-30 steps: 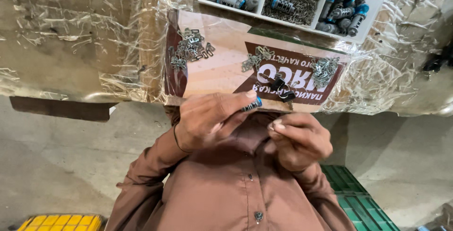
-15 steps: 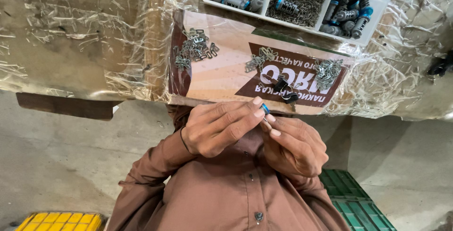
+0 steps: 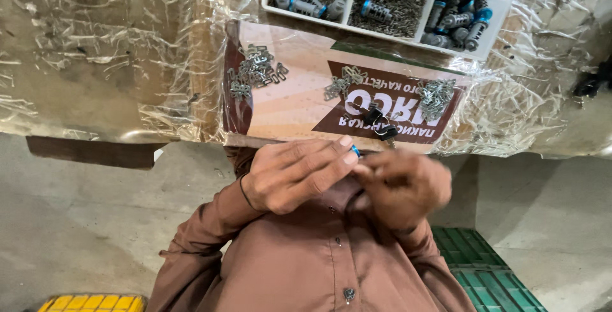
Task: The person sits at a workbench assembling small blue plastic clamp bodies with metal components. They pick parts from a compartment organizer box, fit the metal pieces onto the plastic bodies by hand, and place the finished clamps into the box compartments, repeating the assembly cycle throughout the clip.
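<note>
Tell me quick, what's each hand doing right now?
Left hand: closed, pinching a small blue-tipped part.
Right hand: blurred; cannot tell what it holds.

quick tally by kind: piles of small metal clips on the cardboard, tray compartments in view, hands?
Piles of metal clips: 3 (left, middle, right)
Tray compartments in view: 3
Hands: 2 (left hand, right hand)
Total: 8

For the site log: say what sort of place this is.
Probably a small assembly workbench in a workshop. A white divided tray holds blue-capped metal cylinders, heaps of small metal clips lie on a plastic-wrapped bench, and the floor is bare concrete.
</note>
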